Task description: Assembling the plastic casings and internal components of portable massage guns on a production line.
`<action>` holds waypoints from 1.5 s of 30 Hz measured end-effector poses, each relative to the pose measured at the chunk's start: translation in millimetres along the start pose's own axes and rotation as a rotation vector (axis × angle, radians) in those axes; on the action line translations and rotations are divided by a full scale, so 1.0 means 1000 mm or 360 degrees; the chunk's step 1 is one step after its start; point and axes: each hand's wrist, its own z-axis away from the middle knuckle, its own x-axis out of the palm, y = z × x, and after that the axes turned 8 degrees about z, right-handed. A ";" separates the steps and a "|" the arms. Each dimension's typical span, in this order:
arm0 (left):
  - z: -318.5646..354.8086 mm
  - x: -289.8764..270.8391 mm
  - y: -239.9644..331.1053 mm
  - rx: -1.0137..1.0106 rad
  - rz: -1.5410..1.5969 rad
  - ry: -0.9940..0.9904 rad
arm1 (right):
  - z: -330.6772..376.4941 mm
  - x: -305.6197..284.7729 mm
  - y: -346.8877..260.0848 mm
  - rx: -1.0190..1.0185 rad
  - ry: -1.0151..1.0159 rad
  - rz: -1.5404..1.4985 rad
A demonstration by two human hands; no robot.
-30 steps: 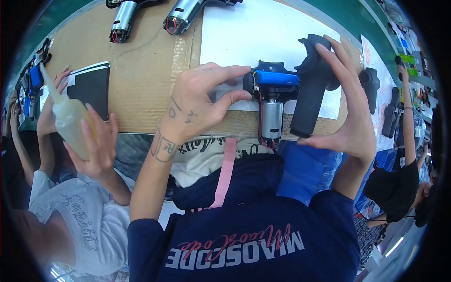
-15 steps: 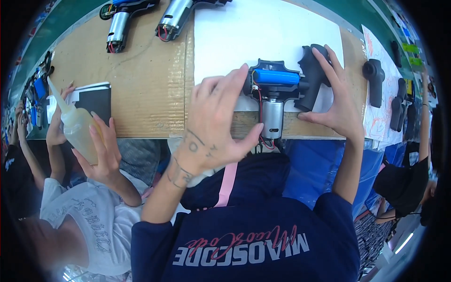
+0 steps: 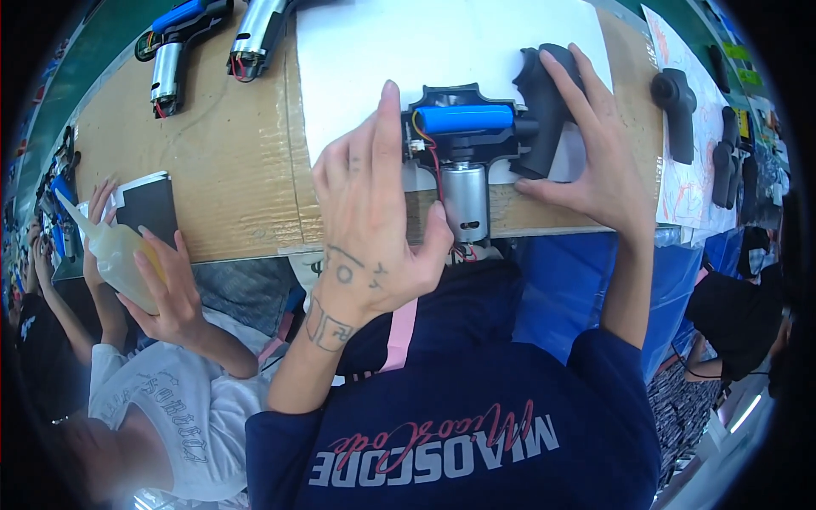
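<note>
Motor assembly sits at the near edge of my surface, half on the white sheet: black housing with a blue battery across the top, silver motor pointing toward me, red wires at its tail. My left hand is spread, index finger up along the housing's left side, thumb touching the motor can. My right hand is open, fingers draped over the black grip shell just right of the battery, pressing it flat. 2 similar units lie at the far left. Another person's hand holds a squeeze bottle on my left.
</note>
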 end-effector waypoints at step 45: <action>-0.021 -0.012 -0.060 0.0329 0.0563 0.0272 | -0.029 -0.057 -0.107 -0.0523 -0.0611 0.0198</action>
